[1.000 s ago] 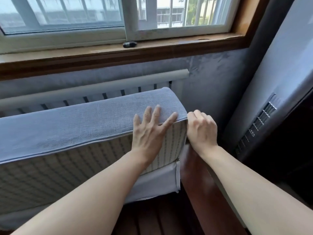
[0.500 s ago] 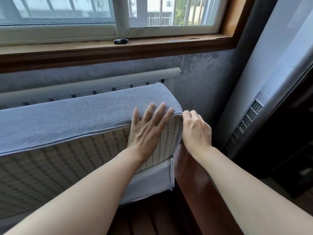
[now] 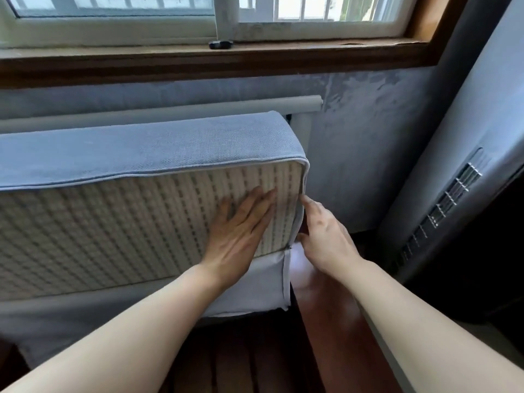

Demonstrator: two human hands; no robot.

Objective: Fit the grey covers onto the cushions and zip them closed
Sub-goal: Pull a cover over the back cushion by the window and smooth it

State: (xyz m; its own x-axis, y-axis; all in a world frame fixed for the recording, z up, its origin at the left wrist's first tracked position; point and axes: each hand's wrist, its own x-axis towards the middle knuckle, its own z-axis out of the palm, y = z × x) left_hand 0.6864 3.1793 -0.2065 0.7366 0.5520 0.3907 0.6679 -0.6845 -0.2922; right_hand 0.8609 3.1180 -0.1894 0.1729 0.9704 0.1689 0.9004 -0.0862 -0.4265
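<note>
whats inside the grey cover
A cushion with a pale striped face, showing through the grey cover's open side. The left hand hides part; the rest is covered.

my hands: 2, left hand, right hand, both at cushion's right end | cushion: 1 | grey cover: 1, on cushion | window: 1, above cushion
</note>
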